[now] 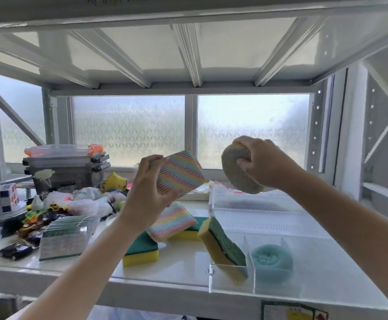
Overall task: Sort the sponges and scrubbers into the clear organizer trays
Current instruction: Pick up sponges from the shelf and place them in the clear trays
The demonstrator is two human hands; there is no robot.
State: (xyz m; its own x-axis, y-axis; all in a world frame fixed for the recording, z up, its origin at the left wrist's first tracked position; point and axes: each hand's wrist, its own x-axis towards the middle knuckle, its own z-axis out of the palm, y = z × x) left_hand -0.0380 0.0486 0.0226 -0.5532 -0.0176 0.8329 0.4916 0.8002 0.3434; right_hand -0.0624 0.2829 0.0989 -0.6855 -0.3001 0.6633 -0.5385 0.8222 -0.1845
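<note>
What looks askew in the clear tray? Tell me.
The yellow-and-green sponge leans tilted over the front organizer tray's left wall, half in, half out. The teal scrubber beside it sits properly in its compartment.

You are looking into a white metal shelf rack (pixel 165 277) with a ribbed white shelf (pixel 193 49) above. Behind it is a frosted glass window with a tiny leaf pattern (pixel 253 130), and soft daylight comes through. White posts with small holes (pixel 316 135) stand on the right.
</note>
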